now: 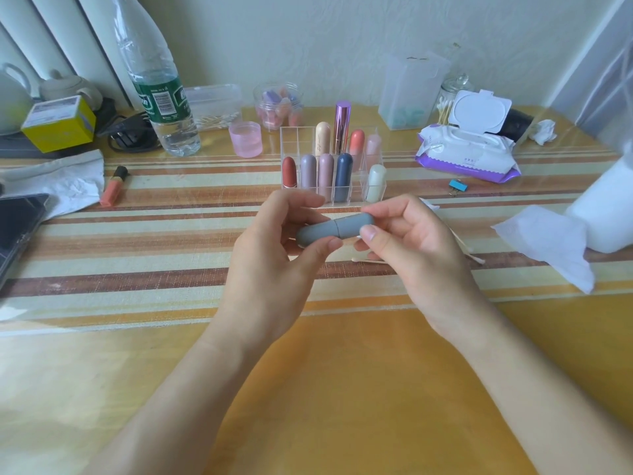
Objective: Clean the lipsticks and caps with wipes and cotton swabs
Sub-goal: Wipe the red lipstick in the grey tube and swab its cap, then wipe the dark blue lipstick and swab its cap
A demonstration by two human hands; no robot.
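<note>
Just beyond the grey lipstick (334, 229), a clear organizer (294, 142); wipes pack (459, 156) farther right.

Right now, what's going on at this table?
A person holds a grey lipstick level above the table with both hands: the left hand grips one end, the right hand pinches the other. It looks closed, with a seam showing at its middle. Behind it, a clear organizer holds other lipsticks upright. An open wipes pack sits at the far right, and cotton swabs lie on the table beneath the right hand.
</note>
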